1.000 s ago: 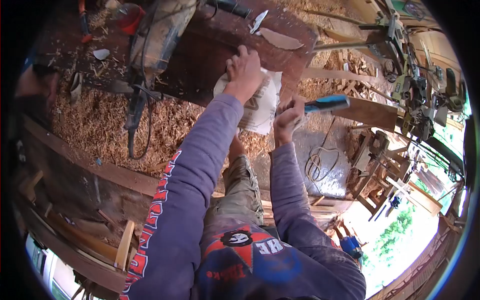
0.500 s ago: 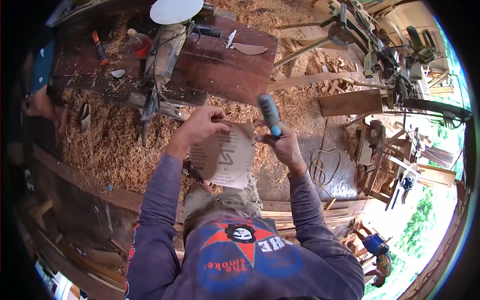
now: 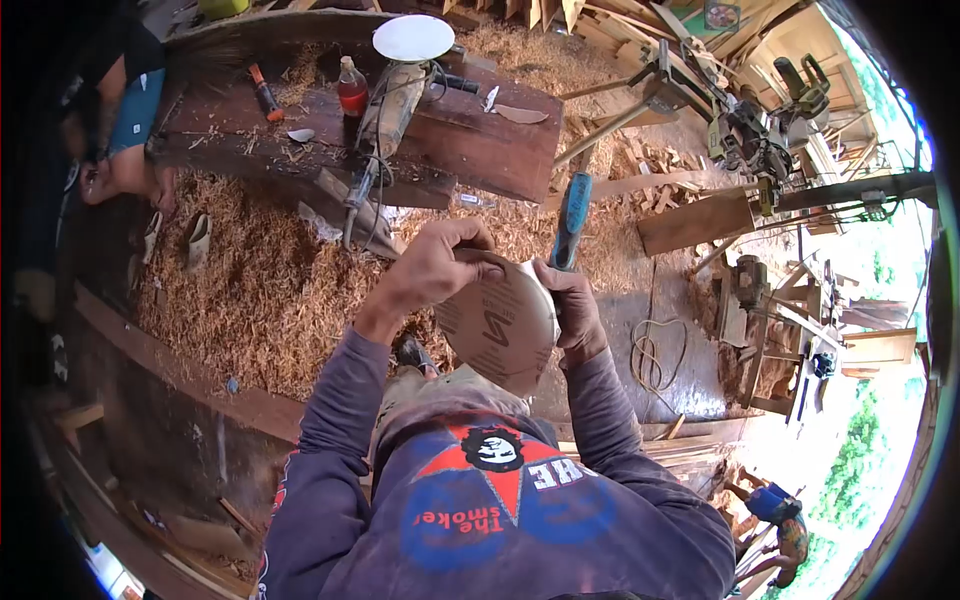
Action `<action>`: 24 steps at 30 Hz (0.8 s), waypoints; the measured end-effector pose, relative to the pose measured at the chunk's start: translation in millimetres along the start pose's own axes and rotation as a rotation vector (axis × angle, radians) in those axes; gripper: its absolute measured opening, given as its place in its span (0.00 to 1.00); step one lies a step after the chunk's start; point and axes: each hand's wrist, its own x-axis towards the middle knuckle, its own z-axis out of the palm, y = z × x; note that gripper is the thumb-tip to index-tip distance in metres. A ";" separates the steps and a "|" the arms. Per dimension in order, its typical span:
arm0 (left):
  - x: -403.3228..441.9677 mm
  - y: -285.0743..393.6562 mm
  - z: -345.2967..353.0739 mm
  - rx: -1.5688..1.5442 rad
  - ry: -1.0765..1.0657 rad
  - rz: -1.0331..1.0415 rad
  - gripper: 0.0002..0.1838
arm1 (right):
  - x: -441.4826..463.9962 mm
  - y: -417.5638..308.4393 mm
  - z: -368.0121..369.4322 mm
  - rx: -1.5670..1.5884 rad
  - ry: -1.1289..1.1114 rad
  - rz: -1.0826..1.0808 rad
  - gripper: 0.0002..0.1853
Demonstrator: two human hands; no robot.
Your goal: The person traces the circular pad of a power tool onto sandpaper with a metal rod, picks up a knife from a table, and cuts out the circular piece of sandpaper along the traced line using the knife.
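Observation:
Between both hands, above my lap, is a brown rounded sheet of sandpaper (image 3: 500,325) with printed backing facing up, its edge curled near the right. My left hand (image 3: 440,270) is closed, pinching the upper left edge between thumb and fingers. My right hand (image 3: 575,310) is closed too, with its thumb on the sheet's upper right edge. The same hand grips a tool with a blue and grey handle (image 3: 571,220), which points away from me; its working end is hidden.
Ahead, a reddish wood slab (image 3: 470,140) carries a power tool (image 3: 398,105) with a white disc (image 3: 412,38), a bottle of red liquid (image 3: 352,90) and an orange-handled tool (image 3: 265,95). Wood shavings (image 3: 260,290) cover the floor. A cord (image 3: 655,355) lies right. Two people are nearby.
The sandpaper has turned and bent, and my right hand has come onto its edge. The blue-handled tool has swung to lean the other way. The view has shifted slightly left.

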 end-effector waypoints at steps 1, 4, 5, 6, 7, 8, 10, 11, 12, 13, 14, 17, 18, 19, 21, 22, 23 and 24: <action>-7.5 5.1 1.8 0.061 0.016 -0.005 0.10 | -2.2 2.6 -4.2 -0.020 -0.079 -0.031 0.10; -29.0 20.5 5.5 0.196 0.056 0.002 0.18 | -15.8 5.7 4.3 -0.172 0.020 -0.130 0.10; -35.8 22.1 7.0 0.238 0.059 -0.004 0.19 | -17.0 7.0 -0.3 -0.218 0.006 -0.143 0.09; -41.1 23.3 8.0 0.277 0.062 -0.012 0.20 | -20.1 8.6 2.1 -0.219 0.006 -0.147 0.09; -44.1 24.5 8.2 0.277 0.061 -0.010 0.20 | -23.5 9.2 5.5 -0.267 0.005 -0.157 0.08; -46.6 25.4 8.0 0.351 0.094 0.043 0.18 | -26.5 10.0 9.6 -0.315 0.005 -0.167 0.07; -50.8 25.1 4.4 0.423 0.127 0.094 0.17 | -34.7 13.0 20.5 -0.353 -0.004 -0.159 0.07; -52.9 23.0 0.3 0.555 0.137 0.222 0.15 | -37.1 17.3 24.0 -0.390 -0.014 -0.147 0.06; -55.2 20.6 -2.6 0.685 0.148 0.347 0.14 | -35.5 23.7 25.4 -0.389 -0.012 -0.140 0.06; -58.0 18.4 -4.1 0.683 0.148 0.338 0.14 | -31.9 31.9 26.2 -0.274 -0.030 -0.075 0.07; -61.1 16.4 -5.6 0.688 0.161 0.375 0.13 | -28.7 39.4 25.8 -0.158 -0.049 -0.011 0.08; -69.9 10.5 -9.2 0.611 0.183 0.363 0.11 | -21.6 54.3 20.1 -0.067 -0.179 0.121 0.09; -72.7 8.7 -10.1 0.524 0.188 0.319 0.11 | -21.9 56.8 23.2 -0.066 -0.184 0.127 0.09; -75.5 7.1 -10.3 0.528 0.192 0.313 0.11 | -23.7 59.1 27.3 -0.101 -0.217 0.130 0.10; -80.5 5.0 -11.0 0.463 0.176 0.251 0.12 | -25.2 64.0 31.8 -0.137 -0.254 0.135 0.13; -82.4 5.2 -12.6 0.464 0.175 0.248 0.12 | -24.0 65.6 31.2 -0.134 -0.255 0.137 0.13; -83.3 5.8 -14.5 0.470 0.125 0.193 0.12 | -20.6 66.5 27.9 -0.142 -0.294 0.169 0.14; -84.1 6.9 -17.4 0.474 0.076 0.140 0.13 | -15.9 66.5 24.7 -0.152 -0.333 0.200 0.15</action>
